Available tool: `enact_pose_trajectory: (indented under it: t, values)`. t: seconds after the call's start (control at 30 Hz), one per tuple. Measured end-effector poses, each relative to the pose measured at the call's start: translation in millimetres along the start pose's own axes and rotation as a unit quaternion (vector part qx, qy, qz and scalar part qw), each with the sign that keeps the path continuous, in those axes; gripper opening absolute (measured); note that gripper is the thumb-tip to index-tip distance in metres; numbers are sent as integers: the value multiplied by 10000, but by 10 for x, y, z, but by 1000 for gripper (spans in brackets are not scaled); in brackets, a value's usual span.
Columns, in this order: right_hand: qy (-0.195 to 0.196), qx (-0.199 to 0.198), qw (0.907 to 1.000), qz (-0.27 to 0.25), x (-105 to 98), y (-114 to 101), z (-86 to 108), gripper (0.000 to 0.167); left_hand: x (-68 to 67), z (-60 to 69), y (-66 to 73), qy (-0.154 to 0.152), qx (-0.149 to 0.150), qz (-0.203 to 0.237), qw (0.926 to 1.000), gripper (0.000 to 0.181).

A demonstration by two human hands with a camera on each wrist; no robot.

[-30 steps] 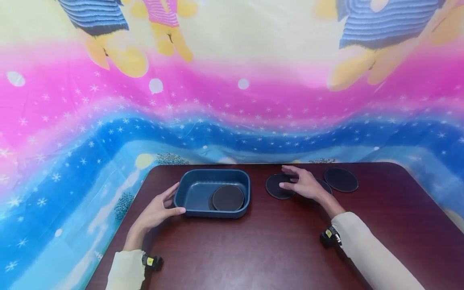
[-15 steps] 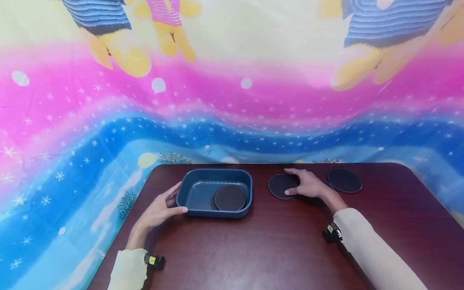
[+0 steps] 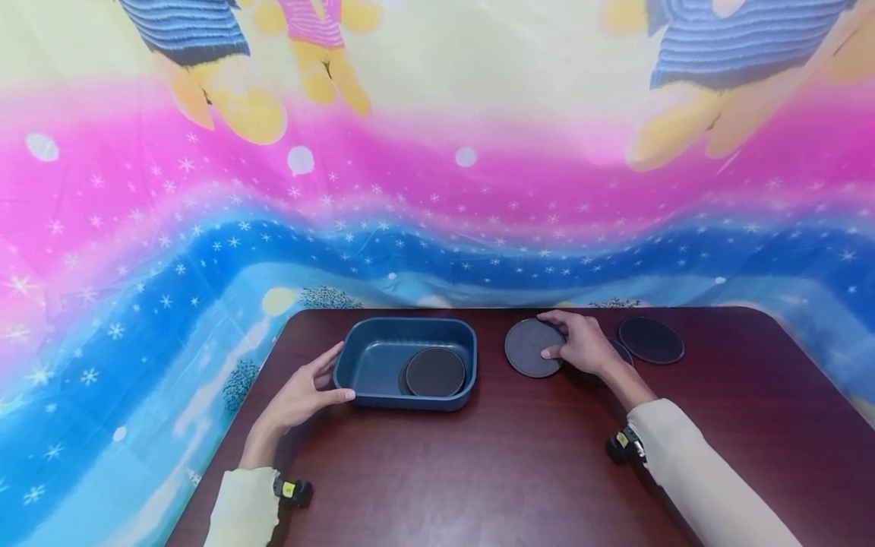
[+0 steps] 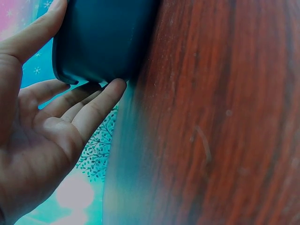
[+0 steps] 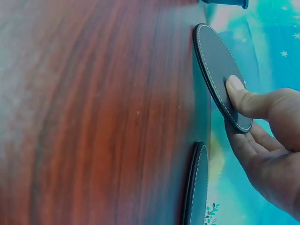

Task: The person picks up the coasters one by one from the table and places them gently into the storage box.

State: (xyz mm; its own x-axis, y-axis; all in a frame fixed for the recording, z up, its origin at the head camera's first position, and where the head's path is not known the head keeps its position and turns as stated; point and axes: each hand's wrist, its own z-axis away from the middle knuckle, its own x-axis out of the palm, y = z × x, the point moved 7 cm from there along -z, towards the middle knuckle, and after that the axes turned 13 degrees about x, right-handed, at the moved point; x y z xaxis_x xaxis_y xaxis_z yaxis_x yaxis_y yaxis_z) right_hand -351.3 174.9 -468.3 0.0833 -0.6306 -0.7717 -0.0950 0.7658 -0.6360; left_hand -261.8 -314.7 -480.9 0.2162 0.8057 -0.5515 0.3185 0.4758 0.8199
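Observation:
My right hand (image 3: 584, 346) pinches a round, dark leather coaster (image 3: 529, 349) by its right edge, thumb on the upper face and fingers beneath. In the right wrist view, this coaster (image 5: 220, 70) has pale edge stitching and is tilted, at least partly raised off the table. My left hand (image 3: 304, 395) touches the left end of a dark blue rectangular box (image 3: 410, 402), its thumb at the front left corner. Nearly straight fingers (image 4: 101, 105) lie against the box wall in the left wrist view. Inside the box, at its right, lies a dark round coaster (image 3: 435, 372).
Another coaster (image 3: 620, 353) lies partly hidden under my right hand and wrist. Farther right, near the back edge, is one more coaster (image 3: 651, 339). The reddish-brown wooden table (image 3: 492, 463) meets a colourful printed cloth (image 3: 437, 190) behind it.
My right hand has come down onto the coaster, pinched its right edge and tipped it, so its face now looks lighter. The left hand and the box keep their places.

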Motion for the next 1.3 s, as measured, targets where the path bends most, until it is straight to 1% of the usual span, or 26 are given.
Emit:
enact_pose_trajectory:
  t: [0.13,0.23,0.3,0.37,0.47,0.6,0.7,0.8,1.0,1.3]
  values:
    - [250,12,9997,-58,-75,-31,45,63,-4,-4,9,-3,-11,-50,10000,99]
    - [295,59,9995,-92,-111,-35,87,59,-2,-4,6,-8,-14,-43,10000,99]
    - [222,176,9994,-204,-128,-15,115,57,2,-5,3,-16,-5,-40,10000,99]
    - [28,329,9981,-514,-130,18,147,55,5,-4,-2,-17,-8,-46,10000,99]
    - [-339,586,9924,-1032,-106,85,192,53,6,-6,-9,-17,-27,-67,10000,100]
    - [-788,923,9771,-1748,-55,167,246,54,5,-9,-15,-6,-63,-79,9999,100]
    - [-986,1136,9630,-2236,-27,203,284,56,7,-9,-13,-9,-56,-72,10000,100]
    - [-1071,1195,9537,-2543,-11,213,318,58,9,-7,-9,-8,-37,-63,10000,99]
    - [-1106,1219,9374,-3068,-2,193,393,60,-1,-11,-5,12,-29,-90,10000,99]
    - [-1171,1264,9017,-3965,-4,109,491,69,6,-8,-2,-31,-40,-29,10000,99]
